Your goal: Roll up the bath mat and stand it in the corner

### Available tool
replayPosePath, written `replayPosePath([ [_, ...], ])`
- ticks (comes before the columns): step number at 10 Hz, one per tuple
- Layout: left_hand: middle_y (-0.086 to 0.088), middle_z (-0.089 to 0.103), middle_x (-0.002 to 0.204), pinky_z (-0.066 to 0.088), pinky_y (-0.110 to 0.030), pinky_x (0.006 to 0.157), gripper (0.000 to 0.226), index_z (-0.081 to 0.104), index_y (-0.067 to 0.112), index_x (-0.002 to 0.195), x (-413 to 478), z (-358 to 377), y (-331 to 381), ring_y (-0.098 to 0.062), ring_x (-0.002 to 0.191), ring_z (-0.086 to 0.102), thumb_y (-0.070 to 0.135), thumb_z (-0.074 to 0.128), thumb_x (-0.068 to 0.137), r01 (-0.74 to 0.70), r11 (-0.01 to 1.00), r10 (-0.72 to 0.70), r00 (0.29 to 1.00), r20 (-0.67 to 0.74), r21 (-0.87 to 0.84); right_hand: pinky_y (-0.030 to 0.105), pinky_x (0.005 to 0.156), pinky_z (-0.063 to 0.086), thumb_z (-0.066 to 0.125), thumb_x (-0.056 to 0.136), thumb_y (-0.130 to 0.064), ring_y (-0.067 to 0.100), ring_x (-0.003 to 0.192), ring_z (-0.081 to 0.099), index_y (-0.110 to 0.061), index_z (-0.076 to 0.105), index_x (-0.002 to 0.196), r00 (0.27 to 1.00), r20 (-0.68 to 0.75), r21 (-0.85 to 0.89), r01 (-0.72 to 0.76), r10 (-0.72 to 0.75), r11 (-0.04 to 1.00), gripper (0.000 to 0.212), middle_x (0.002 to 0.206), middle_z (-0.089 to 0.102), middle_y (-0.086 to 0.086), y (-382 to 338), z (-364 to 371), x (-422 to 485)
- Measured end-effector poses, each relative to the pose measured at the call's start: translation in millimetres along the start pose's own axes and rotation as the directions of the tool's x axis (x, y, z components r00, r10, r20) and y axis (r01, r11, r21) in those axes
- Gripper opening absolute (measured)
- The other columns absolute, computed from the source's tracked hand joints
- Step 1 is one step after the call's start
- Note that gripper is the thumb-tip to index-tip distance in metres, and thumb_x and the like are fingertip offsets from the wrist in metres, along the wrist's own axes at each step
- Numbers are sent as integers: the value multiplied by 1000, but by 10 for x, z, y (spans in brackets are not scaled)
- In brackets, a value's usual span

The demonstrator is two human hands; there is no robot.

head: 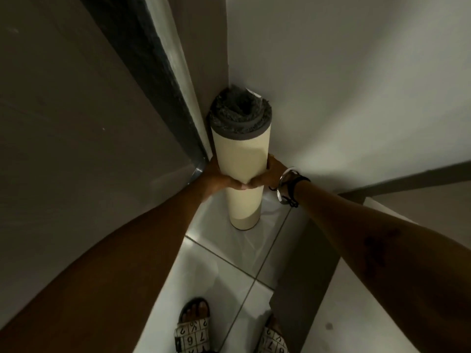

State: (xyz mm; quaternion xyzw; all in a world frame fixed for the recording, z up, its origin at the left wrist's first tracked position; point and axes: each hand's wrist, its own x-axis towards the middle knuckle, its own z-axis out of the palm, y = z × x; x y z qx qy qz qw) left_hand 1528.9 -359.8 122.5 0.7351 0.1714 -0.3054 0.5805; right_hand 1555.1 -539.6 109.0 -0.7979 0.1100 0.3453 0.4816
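The rolled bath mat (pixel 240 154) stands upright on the white floor tiles, tight in the corner where two walls meet. Its outside is pale cream backing; the top end shows a spiral of dark grey pile. My left hand (pixel 219 178) wraps the roll's left side about halfway down, and my right hand (pixel 267 174) wraps the right side at the same height, thumbs nearly touching at the front. The mat's bottom end rests on the floor.
A grey door or panel (pixel 89 123) with a dark edge lies close on the left. A white wall (pixel 356 85) runs on the right, with a lower ledge (pixel 331 301) at the right front. My sandalled feet (pixel 193 324) stand on the tiles just behind the roll.
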Motion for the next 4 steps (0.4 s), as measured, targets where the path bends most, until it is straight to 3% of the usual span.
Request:
replayPosePath([
  [1, -14, 50, 150, 48, -39, 109, 95, 38, 4, 149, -124, 36, 19, -27, 131, 52, -8, 86, 68, 2, 997, -2, 1000, 4, -73, 37, 96, 40, 88, 64, -4, 33, 132, 42, -11, 31, 145, 999, -38, -30, -17, 15, 999, 100, 146, 44, 13, -48, 12, -85],
  [2, -10, 55, 142, 48, -40, 108, 96, 41, 3, 146, -349, 111, -11, -27, 131, 53, -2, 90, 65, 34, 996, -42, 995, -96, -84, 38, 97, 41, 89, 63, -8, 35, 132, 42, -9, 31, 144, 996, -62, -34, -68, 65, 997, 100, 145, 44, 14, -118, 84, -289],
  [3, -12, 57, 141, 48, -44, 109, 82, 47, 1, 142, -576, 143, 68, -29, 132, 53, -4, 87, 70, 69, 997, -75, 984, -160, -42, 41, 101, 41, 88, 65, -17, 36, 132, 43, -10, 28, 144, 993, -55, -138, -109, 102, 984, 99, 145, 44, 14, -259, 106, -510],
  [4, -22, 56, 142, 45, -49, 112, 56, 53, -4, 136, -946, 188, 285, -36, 133, 53, -6, 73, 85, 145, 988, -150, 972, -180, -45, 45, 106, 41, 77, 79, -35, 37, 133, 43, -10, 24, 148, 980, -178, -377, -148, 85, 915, 90, 148, 43, 15, -559, 38, -1001],
])
